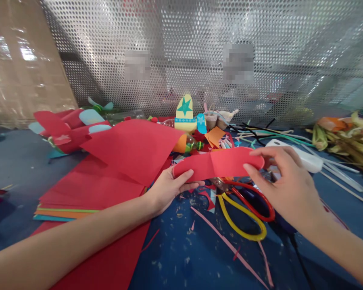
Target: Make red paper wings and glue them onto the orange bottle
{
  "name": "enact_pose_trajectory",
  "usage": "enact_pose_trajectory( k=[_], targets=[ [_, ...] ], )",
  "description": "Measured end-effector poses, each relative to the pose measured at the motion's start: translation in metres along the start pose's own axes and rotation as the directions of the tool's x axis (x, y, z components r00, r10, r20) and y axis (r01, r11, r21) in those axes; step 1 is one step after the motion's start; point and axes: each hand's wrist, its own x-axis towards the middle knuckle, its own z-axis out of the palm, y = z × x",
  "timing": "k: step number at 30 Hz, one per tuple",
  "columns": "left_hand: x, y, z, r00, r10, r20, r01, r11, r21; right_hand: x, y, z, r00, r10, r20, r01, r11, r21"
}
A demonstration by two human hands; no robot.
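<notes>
A red paper strip (pixel 226 163) with rounded ends and a crease in its middle is stretched between my two hands above the blue table. My left hand (pixel 169 186) pinches its left end, thumb on the front. At the other end, my right hand (pixel 286 181) grips the strip between thumb and fingers. Just below the strip lies a pair of scissors (pixel 245 209) with one red and one yellow handle. To the left, a stack of coloured paper (pixel 90 181), mostly red sheets, lies partly under my left forearm.
Behind stand a yellow paper craft with a green star (pixel 185 106) and a red paper craft (pixel 63 131) at left. A white glue gun (pixel 296 155), wires (pixel 266 133) and dried husks (pixel 345 137) are at right. Pink paper strips (pixel 226 241) litter the blue table (pixel 175 257).
</notes>
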Motion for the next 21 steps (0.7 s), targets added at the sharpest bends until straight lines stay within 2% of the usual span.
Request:
enact_pose_trajectory(
  k=[2,4,6,9,12,17,21],
  targets=[
    [0.000,0.000,0.000,1.000,0.014,-0.001,-0.014,1.000,0.001,-0.006,-0.005,0.001,0.991,-0.098,0.091,0.109,0.987,-0.116],
    [0.001,0.000,-0.001,0.999,0.032,-0.001,-0.032,0.999,0.018,-0.014,-0.009,0.003,0.940,-0.148,0.308,0.225,0.946,-0.232],
    [0.002,0.000,-0.002,0.997,0.067,-0.025,-0.066,0.996,0.054,-0.023,-0.013,0.006,0.864,-0.115,0.491,0.298,0.902,-0.312],
    [0.003,0.001,-0.004,0.987,0.145,-0.069,-0.138,0.985,0.104,-0.030,-0.017,0.008,0.789,-0.029,0.614,0.317,0.875,-0.366],
    [0.004,0.001,-0.005,0.970,0.220,-0.100,-0.207,0.969,0.132,-0.031,-0.019,0.008,0.785,-0.054,0.617,0.348,0.863,-0.367],
    [0.004,0.002,-0.004,0.945,0.293,-0.143,-0.271,0.950,0.158,-0.030,-0.017,0.010,0.837,-0.112,0.536,0.341,0.872,-0.351],
    [0.005,0.002,-0.005,0.919,0.334,-0.210,-0.321,0.942,0.093,-0.034,-0.019,0.010,0.883,-0.130,0.451,0.313,0.879,-0.360]
  ],
)
